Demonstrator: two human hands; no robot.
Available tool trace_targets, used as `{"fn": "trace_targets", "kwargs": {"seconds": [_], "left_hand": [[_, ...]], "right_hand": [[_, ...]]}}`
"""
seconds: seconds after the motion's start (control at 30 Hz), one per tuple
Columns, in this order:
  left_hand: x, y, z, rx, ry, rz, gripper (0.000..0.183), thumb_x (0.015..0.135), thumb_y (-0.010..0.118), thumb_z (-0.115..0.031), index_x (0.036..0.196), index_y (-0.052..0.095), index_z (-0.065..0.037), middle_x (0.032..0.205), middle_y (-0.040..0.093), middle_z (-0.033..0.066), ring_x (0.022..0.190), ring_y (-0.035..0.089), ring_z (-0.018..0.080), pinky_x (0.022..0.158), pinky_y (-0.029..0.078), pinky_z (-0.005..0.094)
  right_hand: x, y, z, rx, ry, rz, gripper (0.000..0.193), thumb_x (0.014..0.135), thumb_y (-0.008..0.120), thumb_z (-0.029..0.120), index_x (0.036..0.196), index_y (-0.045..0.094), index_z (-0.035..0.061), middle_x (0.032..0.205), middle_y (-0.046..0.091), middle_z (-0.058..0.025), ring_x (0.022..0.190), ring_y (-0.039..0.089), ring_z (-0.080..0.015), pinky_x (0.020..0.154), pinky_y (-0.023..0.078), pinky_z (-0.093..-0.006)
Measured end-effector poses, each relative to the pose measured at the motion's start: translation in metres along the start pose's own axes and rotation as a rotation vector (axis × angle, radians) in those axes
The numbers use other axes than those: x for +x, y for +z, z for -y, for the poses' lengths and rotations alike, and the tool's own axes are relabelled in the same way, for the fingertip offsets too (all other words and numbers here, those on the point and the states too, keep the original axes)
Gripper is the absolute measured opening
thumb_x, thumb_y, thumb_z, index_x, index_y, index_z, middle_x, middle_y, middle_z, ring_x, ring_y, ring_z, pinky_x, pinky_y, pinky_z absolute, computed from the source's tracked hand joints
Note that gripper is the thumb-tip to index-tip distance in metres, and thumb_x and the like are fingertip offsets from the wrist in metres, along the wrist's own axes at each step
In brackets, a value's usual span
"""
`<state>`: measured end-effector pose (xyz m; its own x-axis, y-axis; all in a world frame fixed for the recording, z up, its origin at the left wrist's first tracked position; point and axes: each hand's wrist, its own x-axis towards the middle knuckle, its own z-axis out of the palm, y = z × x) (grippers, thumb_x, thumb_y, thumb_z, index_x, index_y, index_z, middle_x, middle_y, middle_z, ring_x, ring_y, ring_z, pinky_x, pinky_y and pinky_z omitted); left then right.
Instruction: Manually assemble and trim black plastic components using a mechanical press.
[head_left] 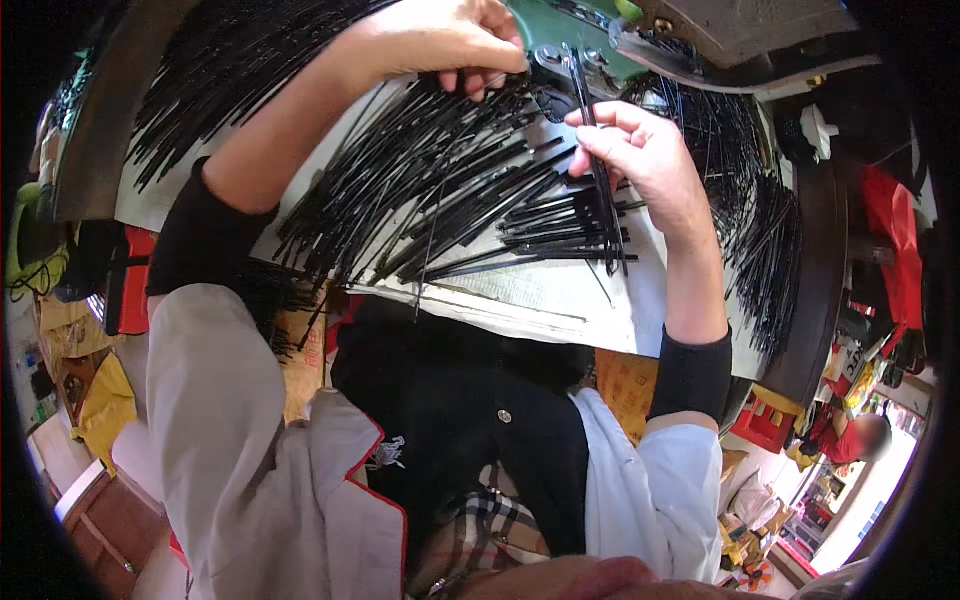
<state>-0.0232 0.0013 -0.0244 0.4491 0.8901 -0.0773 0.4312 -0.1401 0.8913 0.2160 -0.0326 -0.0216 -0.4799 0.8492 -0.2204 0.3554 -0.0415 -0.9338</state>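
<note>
In my right hand (655,165), thumb and fingers pinch a small bunch of long, thin black strips (608,220), which stand nearly upright in the picture. Their upper ends reach a dark metal part of a green machine (530,22). My left hand (450,42) is closed beside that same part, fingertips pressed together; whatever they grip is too small or hidden to name. Below both hands, a large pile of loose black strips (400,165) fans out over a pale work surface (560,290).
More black strips (235,70) lie at the far left, and another heap (765,250) is at the right. Dark raised edges (820,290) bound the work surface. A grey metal machine part (740,40) overhangs the far right. Another person (840,435) is in the right background.
</note>
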Motion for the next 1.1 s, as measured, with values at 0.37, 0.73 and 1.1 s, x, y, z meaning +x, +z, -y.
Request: {"fn": "trace_targets", "kwargs": {"seconds": [0.37,0.73,1.1], "left_hand": [[0.004,0.020,-0.008,-0.330,0.048,-0.114,0.035,0.083,0.062,-0.023,0.111,0.059,-0.003,0.075,0.059,0.0037,0.048,0.046,0.0018,0.038,0.031,0.0136],[0.006,0.029,-0.006,-0.431,0.040,-0.089,0.032,0.086,0.059,-0.023,0.113,0.059,-0.005,0.077,0.055,0.0003,0.047,0.039,0.0010,0.039,0.028,0.0146],[0.003,0.029,-0.008,-0.512,0.041,-0.082,0.030,0.087,0.057,-0.019,0.113,0.058,-0.005,0.077,0.055,0.0008,0.047,0.039,0.0006,0.038,0.027,0.0140]], "right_hand": [[-0.009,0.011,0.007,0.082,0.018,-0.004,0.032,0.081,0.057,0.014,0.108,0.053,-0.0014,0.069,0.063,-0.0052,0.051,0.050,-0.0045,0.046,0.039,-0.0178],[-0.008,0.012,0.005,0.119,-0.003,-0.007,0.032,0.081,0.057,0.016,0.108,0.052,-0.0017,0.069,0.063,-0.0058,0.052,0.051,-0.0052,0.047,0.040,-0.0178],[-0.011,0.013,0.004,0.141,0.002,0.008,0.031,0.082,0.057,0.015,0.108,0.053,-0.0003,0.070,0.063,-0.0060,0.053,0.052,-0.0057,0.047,0.041,-0.0182]]}}
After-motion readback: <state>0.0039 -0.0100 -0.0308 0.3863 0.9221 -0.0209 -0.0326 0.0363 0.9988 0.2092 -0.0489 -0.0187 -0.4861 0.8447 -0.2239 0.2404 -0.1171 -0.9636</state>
